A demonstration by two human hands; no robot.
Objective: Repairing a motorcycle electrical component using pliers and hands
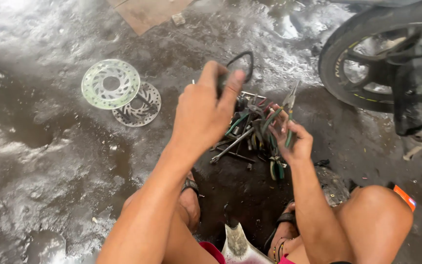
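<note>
**Sorting tools on a wet workshop floor**

The left hand (pixel 206 110) has its grip pinched shut on a black loop-shaped piece (pixel 241 64), perhaps a rubber ring or cable, lifted above the heap. The right hand (pixel 291 139) has its fingers curled closed round green-handled pliers (pixel 287 115), nose pointing up. Keeping the pinch firm and the loop clear of the pile would, I think, stop it snagging. Just below both hands lies a tangle of pliers and wrenches (pixel 250 142) on the floor (pixel 50 161). Two brake discs (pixel 120 93) overlap well to the left; a motorcycle wheel (pixel 367 63) stands to the right.
</note>
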